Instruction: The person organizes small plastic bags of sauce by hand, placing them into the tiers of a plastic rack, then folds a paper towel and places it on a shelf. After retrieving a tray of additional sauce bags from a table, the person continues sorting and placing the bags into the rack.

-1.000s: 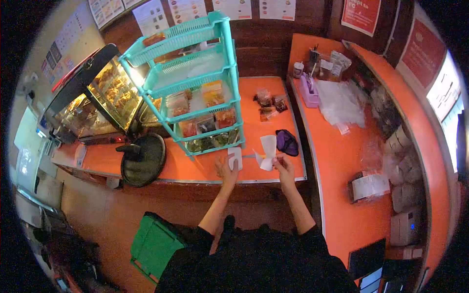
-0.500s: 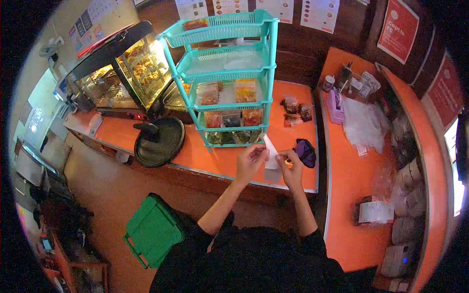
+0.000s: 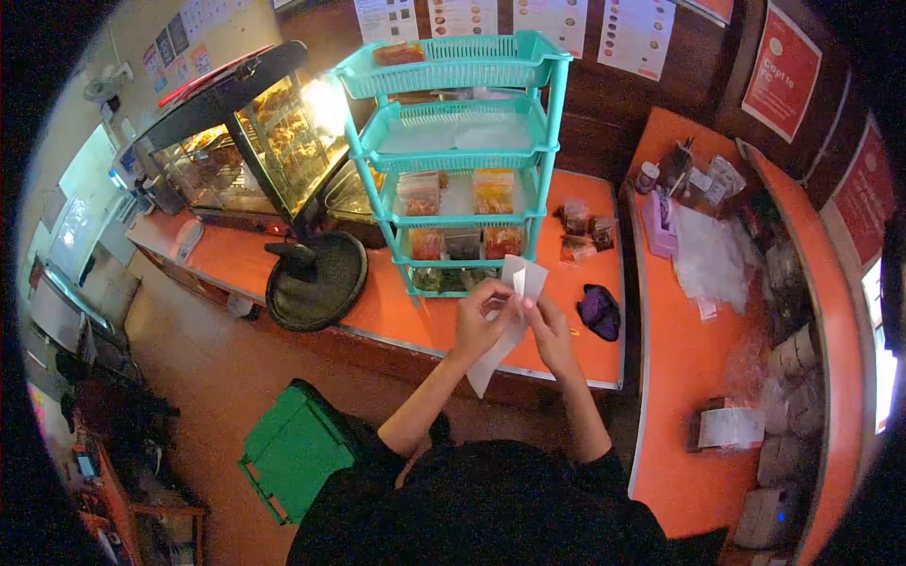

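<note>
A white slip of paper (image 3: 529, 274) is pinched between both my hands, above the front edge of the orange counter. My left hand (image 3: 478, 327) grips it from the left with curled fingers. Thumb and fingers of my right hand (image 3: 551, 336) press on its right side. The slip looks creased or folded at the top, and its lower end hangs down below my left fingers. Just behind my hands stands a turquoise tiered rack (image 3: 453, 75) with sealed bags of food on its shelves. A dark purple bundle (image 3: 598, 312) lies to the right of my right hand.
Left of the rack are a round black lid-like object (image 3: 316, 283) and a lit food warmer (image 3: 212, 156). Small dark packets (image 3: 583, 231) lie to its right. The side counter holds clear plastic bags (image 3: 708, 253) and a purple dispenser (image 3: 658, 224). A green bin (image 3: 297, 448) stands on the floor.
The paper has turned and now shows a longer strip, its lower end hanging toward me. My right hand has moved slightly left, closer to my left hand. The view has shifted a little.
</note>
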Available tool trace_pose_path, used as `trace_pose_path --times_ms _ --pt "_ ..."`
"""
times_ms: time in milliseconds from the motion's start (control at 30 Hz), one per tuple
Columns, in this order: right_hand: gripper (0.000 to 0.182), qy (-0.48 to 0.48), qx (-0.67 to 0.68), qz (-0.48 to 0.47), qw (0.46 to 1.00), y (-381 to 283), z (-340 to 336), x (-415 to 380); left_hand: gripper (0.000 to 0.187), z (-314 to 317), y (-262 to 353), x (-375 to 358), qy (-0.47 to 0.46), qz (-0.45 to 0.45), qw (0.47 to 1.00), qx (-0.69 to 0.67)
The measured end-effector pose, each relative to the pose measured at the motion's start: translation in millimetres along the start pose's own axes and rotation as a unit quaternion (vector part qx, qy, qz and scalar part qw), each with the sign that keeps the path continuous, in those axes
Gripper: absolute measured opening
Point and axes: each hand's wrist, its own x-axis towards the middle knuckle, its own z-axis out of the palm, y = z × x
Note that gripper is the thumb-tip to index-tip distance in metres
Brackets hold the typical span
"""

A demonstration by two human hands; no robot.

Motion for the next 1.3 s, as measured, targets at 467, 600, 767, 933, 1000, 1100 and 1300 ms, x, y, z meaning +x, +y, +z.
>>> trace_pose_path --times_ms 467,600,767,933,1000,1100,1300 --pt "0.016 0.004 -0.382 -0.142 0.913 -51.1 44.3 65.8 0.047 -73.5 58.8 58.1 0.077 0.125 0.983 0.107" --pt "0.021 -0.091 -0.317 -0.133 0.935 -96.1 57.4 89.0 0.029 -116.9 61.2 87.0 -0.149 0.012 0.988 -0.042" --pt "0.056 -0.245 -0.21 0.021 0.946 -126.5 59.2 111.9 0.031 -154.9 106.6 110.0 -0.343 -0.002 0.939 0.012" --pt "0.025 -0.393 -0.242 -0.096 0.882 -132.0 66.9 108.3 0.041 -175.6 116.6 120.4 -0.38 -0.124 0.912 -0.089" --pt "0.022 -0.449 -0.225 -0.052 0.863 -129.9 58.3 109.3 0.041 -184.1 119.2 127.8 -0.359 -0.104 0.923 -0.091" --pt "0.014 -0.505 -0.214 0.029 0.836 -138.2 54.8 110.7 0.042 -188.1 136.4 136.0 -0.315 -0.141 0.934 -0.096" --pt "0.011 -0.307 -0.332 -0.042 0.891 -172.1 4.4 132.3 0.041 -191.0 144.2 164.1 -0.182 -0.012 0.983 0.02"
